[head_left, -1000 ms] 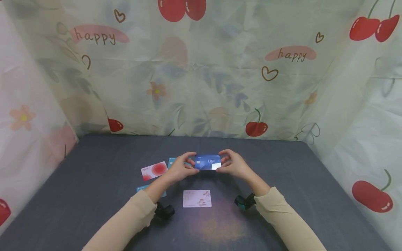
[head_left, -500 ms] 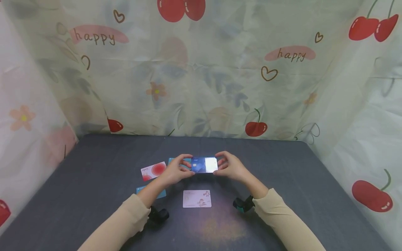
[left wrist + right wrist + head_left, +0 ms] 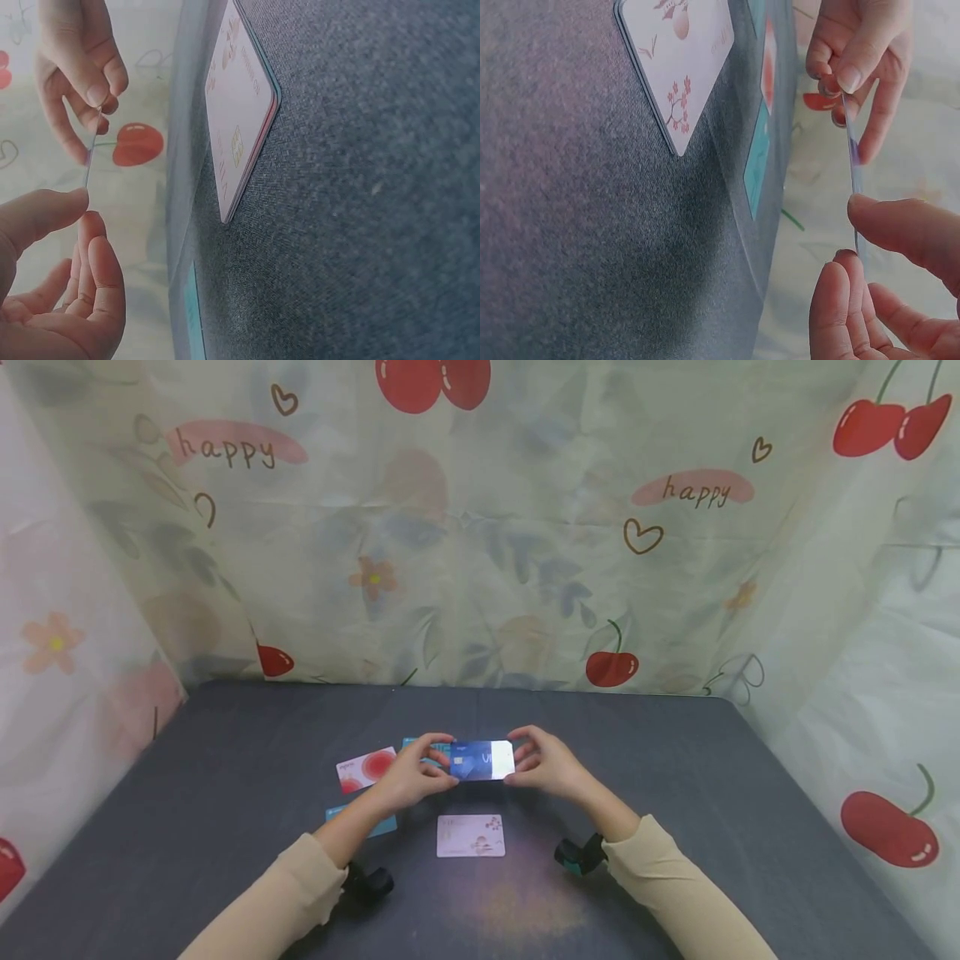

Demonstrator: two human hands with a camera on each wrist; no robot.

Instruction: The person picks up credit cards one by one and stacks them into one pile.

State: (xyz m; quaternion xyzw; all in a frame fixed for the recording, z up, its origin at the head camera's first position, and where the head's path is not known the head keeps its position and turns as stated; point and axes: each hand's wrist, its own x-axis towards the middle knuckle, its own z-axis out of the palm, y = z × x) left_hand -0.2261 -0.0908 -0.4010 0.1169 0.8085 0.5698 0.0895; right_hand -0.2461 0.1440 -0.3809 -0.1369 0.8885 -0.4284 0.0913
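Observation:
A blue card [image 3: 472,761] lettered in white, a glare covering its right end, is held up over the table by its two short ends. My left hand [image 3: 412,772] pinches the left end between thumb and fingers, and my right hand [image 3: 551,764] pinches the right end. Seen edge-on in the left wrist view, the card [image 3: 92,154] spans the two hands as a thin line. Below them lies a small stack of cards [image 3: 240,97], topped by a pale pink card [image 3: 471,836] with blossom print.
To the left lie a white card with red circles [image 3: 367,768], a teal card [image 3: 382,827] nearer me and another teal card [image 3: 411,742] partly behind my left hand. A dark cloth [image 3: 645,743] covers the table. Printed curtains [image 3: 525,568] stand at the back and sides.
Both hands have moved left and slightly toward me with the blue card between them. Its glare has shifted over the right end. The cards on the table stay put.

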